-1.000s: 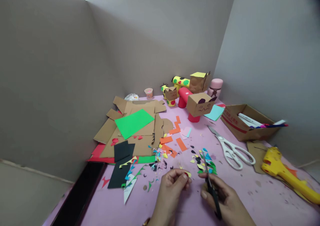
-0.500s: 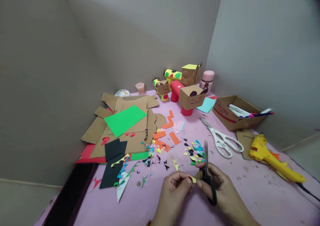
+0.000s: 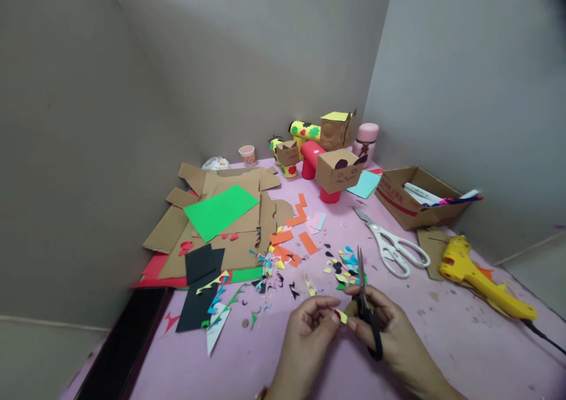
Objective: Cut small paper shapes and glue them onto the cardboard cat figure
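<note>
Between the fingers and thumb of my left hand point(image 3: 312, 329) is a small yellow paper piece point(image 3: 342, 316); a bit of red shows at the thumb tip, perhaps a nail. My right hand point(image 3: 384, 326) is closed around black-handled scissors point(image 3: 363, 300), whose narrow blades point away from me. The right fingertips come close to the yellow piece; whether they touch it I cannot tell. Just beyond the blades lies a pile of small cut paper shapes point(image 3: 347, 267) in blue, black, yellow and green. Yellow scraps point(image 3: 310, 285) lie beyond my left hand.
White-handled scissors point(image 3: 391, 246), a yellow glue gun point(image 3: 486, 279) and a cardboard box of markers point(image 3: 398, 202) are on the right. Cardboard animals point(image 3: 338, 173) stand at the back. Flattened cardboard point(image 3: 177, 229) with green paper point(image 3: 221, 211) and black paper point(image 3: 198, 300) covers the left.
The left fingers have lifted and spread slightly around the yellow piece. The scissors have shifted a little to the left. Both hands keep their hold.
</note>
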Available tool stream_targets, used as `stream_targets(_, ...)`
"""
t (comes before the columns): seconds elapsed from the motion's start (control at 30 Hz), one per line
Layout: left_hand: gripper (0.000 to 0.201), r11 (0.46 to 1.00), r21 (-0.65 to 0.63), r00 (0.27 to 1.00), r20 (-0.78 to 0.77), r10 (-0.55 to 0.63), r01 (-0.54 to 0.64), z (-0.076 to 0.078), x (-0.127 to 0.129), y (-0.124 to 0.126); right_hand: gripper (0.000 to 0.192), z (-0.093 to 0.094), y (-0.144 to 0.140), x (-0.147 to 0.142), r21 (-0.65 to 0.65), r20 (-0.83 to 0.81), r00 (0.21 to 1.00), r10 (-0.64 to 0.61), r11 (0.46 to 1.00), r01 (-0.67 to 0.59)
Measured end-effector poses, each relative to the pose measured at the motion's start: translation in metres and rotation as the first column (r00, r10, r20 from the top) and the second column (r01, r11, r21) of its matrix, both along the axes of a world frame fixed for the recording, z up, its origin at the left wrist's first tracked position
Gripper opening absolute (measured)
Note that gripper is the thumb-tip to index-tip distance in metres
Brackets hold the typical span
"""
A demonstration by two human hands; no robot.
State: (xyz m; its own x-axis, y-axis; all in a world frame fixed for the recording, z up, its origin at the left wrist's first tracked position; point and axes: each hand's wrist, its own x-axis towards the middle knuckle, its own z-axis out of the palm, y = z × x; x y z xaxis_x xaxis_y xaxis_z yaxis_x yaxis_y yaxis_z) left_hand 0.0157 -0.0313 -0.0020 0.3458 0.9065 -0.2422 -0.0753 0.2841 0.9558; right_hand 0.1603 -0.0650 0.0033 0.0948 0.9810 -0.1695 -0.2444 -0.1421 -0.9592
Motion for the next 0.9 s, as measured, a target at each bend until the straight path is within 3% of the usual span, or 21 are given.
stream_targets(0.13,0.02,0.967,0.237,0.987,-0.15,-0.055,0.09,0.008,-0.008,0.003,0.038,-0.001,-0.001,0.003,-0.033,-0.031,0.999,0.027,0.999,-0.028)
stream_targets(0.23,0.018,0.874,0.438,0.944,-0.322,-0.066,0.21,0.013,-0.013,0.005,0.038,-0.001,-0.001,0.004,-0.038,-0.074,0.997,0.036,0.999,-0.039)
stream_targets(0.3,0.02,0.83,0.498,0.919,-0.392,-0.044,0.252,0.015,-0.014,0.005,0.038,0.0,0.0,0.004,-0.05,-0.104,0.994,0.04,0.998,-0.046)
stream_targets(0.47,0.019,0.797,0.508,0.878,-0.475,-0.057,0.327,0.017,-0.014,0.006,0.039,0.005,0.001,0.004,-0.082,-0.119,0.992,0.048,0.995,-0.058)
stream_targets(0.9,0.016,0.878,0.4,0.902,-0.425,-0.078,0.265,0.015,-0.012,0.005,0.042,0.013,0.002,0.0,-0.089,-0.155,0.987,-0.036,0.996,0.023)
